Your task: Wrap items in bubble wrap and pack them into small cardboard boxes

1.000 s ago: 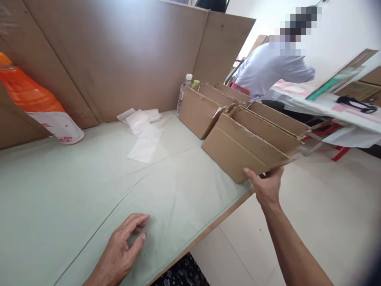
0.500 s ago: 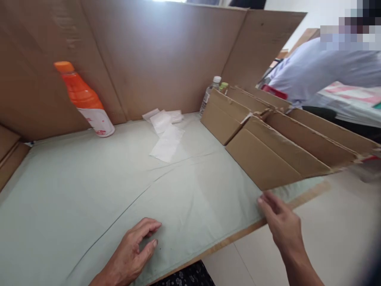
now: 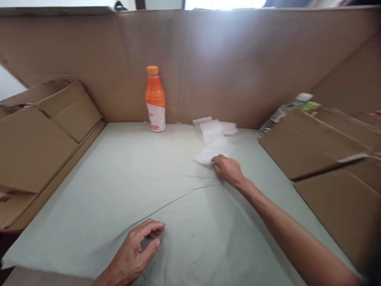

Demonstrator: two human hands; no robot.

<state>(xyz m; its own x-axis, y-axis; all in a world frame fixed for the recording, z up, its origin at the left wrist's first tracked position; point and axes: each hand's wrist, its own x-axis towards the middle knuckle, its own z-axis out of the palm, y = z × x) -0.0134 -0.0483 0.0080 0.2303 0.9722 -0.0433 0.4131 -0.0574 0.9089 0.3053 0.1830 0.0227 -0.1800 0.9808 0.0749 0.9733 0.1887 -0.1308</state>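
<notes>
Several thin white translucent bags (image 3: 212, 131) lie overlapping on the pale green cloth (image 3: 119, 178), close to the back cardboard wall. My right hand (image 3: 228, 169) reaches to the nearest white bag (image 3: 214, 150) and has its fingers closed at that bag's front edge. The bag still lies flat on the others. Lower down, my left hand (image 3: 135, 246) rests over the cloth with nothing in it, its curved fingers and thumb apart. A bottle with an orange cap and orange upper part (image 3: 155, 99) stands upright by the back wall.
Cardboard boxes (image 3: 318, 139) line the right side, with a clear plastic bottle (image 3: 281, 113) leaning behind them. More cardboard boxes (image 3: 38, 139) stand on the left. A tall cardboard wall (image 3: 208, 71) closes off the back.
My right hand has gone from the table's front edge by the right boxes to the white bags. The view has turned left, bringing the left boxes in. My left hand keeps its shape.
</notes>
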